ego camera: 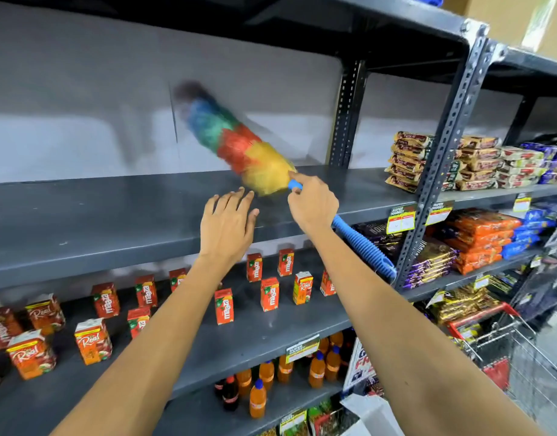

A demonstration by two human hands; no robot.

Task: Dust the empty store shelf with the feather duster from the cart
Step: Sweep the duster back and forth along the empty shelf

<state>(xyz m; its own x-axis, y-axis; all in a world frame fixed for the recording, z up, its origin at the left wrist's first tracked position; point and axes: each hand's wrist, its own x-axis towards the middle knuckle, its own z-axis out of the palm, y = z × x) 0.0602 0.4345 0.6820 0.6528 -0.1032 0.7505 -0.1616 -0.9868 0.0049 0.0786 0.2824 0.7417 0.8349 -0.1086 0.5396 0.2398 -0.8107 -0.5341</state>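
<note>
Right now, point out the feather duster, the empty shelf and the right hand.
feather duster (pixel 239 143): head view, on the red band of its head.
empty shelf (pixel 98 215): head view, on its bare top.
right hand (pixel 313 204): head view, on its back.

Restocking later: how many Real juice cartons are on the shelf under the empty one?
4: three Real cartons at the left end, one further right among the Maaza cartons. The arms may hide more.
</note>
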